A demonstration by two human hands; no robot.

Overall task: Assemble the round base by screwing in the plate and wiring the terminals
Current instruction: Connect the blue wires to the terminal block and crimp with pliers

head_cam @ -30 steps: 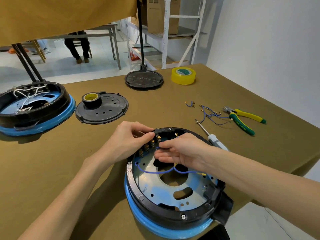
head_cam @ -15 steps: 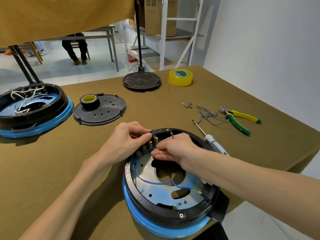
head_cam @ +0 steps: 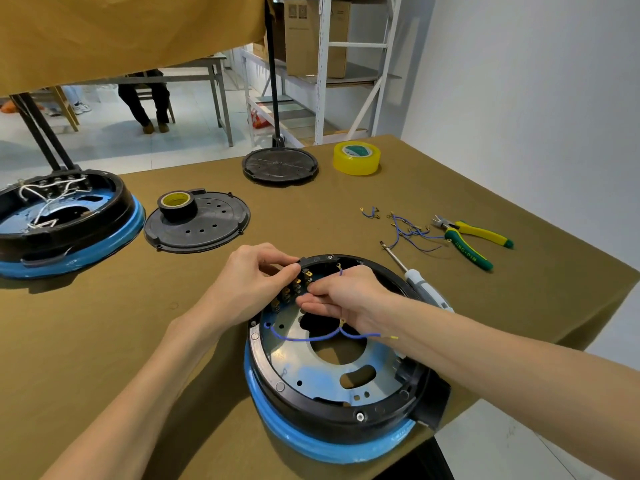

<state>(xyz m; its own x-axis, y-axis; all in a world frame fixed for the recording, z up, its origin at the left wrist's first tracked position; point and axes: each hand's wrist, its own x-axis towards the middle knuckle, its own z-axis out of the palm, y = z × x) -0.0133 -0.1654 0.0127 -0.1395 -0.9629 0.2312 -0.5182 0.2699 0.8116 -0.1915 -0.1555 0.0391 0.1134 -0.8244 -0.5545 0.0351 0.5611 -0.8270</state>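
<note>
The round black base with a blue rim (head_cam: 332,441) sits right at the near edge of the olive-covered tabletop (head_cam: 104,341), its shiny metal plate (head_cam: 311,362) inside with a thin blue wire (head_cam: 304,337) draped across. The left hand (head_cam: 249,285) pinches the far rim by the brass terminals (head_cam: 294,289). The right hand (head_cam: 349,299), fingers curled, pinches a wire end there. A white-handled screwdriver (head_cam: 415,278) lies just beside the base; green-yellow pliers (head_cam: 474,240) sit nearer the right edge.
</note>
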